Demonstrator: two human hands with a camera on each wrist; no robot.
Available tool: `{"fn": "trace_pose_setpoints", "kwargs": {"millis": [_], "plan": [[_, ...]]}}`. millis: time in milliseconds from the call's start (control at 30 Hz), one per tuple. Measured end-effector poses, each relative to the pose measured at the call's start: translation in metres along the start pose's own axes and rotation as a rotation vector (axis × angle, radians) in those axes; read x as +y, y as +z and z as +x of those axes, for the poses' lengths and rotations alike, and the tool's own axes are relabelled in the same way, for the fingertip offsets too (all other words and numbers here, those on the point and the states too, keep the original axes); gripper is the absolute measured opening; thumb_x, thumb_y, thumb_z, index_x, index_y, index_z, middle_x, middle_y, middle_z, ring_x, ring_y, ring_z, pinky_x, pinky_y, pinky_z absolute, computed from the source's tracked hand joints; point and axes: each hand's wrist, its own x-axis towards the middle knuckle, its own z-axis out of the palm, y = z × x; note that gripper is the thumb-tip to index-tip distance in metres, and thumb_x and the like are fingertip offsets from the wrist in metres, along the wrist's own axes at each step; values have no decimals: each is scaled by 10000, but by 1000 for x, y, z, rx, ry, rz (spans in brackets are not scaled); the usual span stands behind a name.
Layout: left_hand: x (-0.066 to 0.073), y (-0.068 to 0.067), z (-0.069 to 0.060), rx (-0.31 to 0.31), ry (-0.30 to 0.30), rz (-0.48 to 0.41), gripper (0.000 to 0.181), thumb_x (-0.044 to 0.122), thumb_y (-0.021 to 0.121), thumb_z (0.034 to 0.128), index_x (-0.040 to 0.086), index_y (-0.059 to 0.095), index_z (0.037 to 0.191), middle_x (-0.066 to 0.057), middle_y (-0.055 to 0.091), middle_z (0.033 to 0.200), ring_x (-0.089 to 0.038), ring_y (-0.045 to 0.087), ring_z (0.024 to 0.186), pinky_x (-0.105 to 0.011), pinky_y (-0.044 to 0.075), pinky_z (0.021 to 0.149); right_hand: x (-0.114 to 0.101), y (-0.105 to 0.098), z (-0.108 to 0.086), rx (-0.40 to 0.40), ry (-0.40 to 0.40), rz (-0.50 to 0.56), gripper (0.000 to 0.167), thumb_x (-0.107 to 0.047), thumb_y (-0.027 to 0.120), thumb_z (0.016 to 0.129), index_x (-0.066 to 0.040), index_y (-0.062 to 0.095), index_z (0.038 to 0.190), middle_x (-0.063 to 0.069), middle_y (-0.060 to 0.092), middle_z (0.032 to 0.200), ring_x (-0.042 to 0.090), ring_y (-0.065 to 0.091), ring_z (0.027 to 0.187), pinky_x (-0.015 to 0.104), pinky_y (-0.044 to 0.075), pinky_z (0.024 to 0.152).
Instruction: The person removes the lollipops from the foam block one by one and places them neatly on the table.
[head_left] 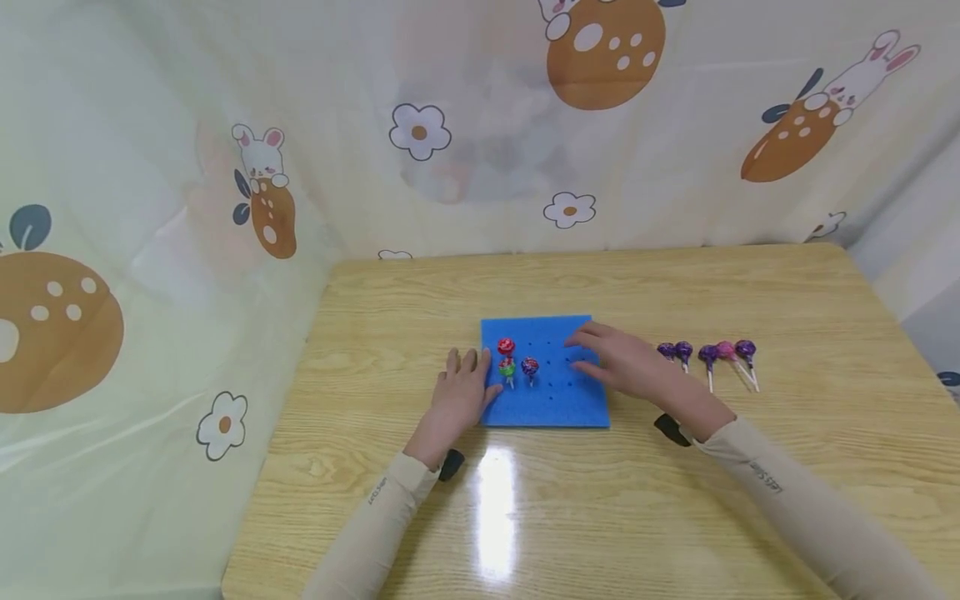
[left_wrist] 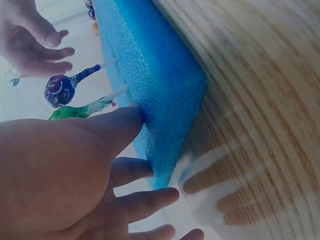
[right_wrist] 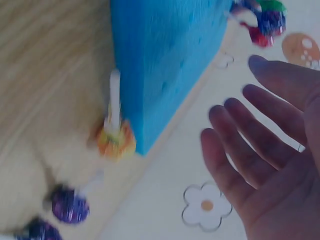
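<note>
A blue foam block (head_left: 555, 410) with small holes lies on the table. Upright in its left part stand a red lollipop (head_left: 506, 346), a green one (head_left: 507, 367) and a dark blue one (head_left: 530, 367). My left hand (head_left: 459, 396) rests at the block's left edge, thumb on the foam in the left wrist view (left_wrist: 127, 122), fingers along its side. Over the block's right part hovers my right hand (head_left: 626, 362), fingers spread and holding nothing. An orange lollipop (right_wrist: 116, 140) lies beside the block in the right wrist view; my right hand hides it in the head view.
Right of my right hand, several purple lollipops (head_left: 708, 356) and a pink one (head_left: 725, 350) lie on the wooden table (head_left: 600, 517). A patterned curtain (head_left: 487, 192) hangs behind the table and along its left side.
</note>
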Motion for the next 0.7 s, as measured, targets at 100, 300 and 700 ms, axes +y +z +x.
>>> {"fn": "trace_pose_setpoints", "kwargs": {"millis": [100, 300, 700], "plan": [[0, 1, 0, -1, -1, 8, 648, 428, 491, 1048, 92, 325, 1577, -186, 367, 1593, -451, 236, 1506, -583, 386, 1134, -7, 8, 5, 47, -63, -15, 375, -219, 726, 937, -60, 656, 1269, 111, 644, 1240, 289, 643, 1155, 467, 558, 944], [-1, 3, 1, -9, -11, 11, 649, 442, 473, 1052, 109, 311, 1585, -179, 349, 1607, -442, 221, 1515, -581, 371, 1146, -18, 21, 14, 171, -208, -74, 430, -205, 783, 883, -55, 658, 1267, 115, 660, 1214, 297, 644, 1145, 465, 556, 945], [-1, 4, 4, -11, -13, 24, 656, 449, 470, 1051, 114, 302, 1589, -171, 352, 1606, -438, 219, 1517, -579, 374, 1144, -24, 39, 23, 244, -310, -142, 481, -179, 819, 844, -60, 651, 1279, 122, 658, 1212, 303, 648, 1126, 464, 552, 936]]}}
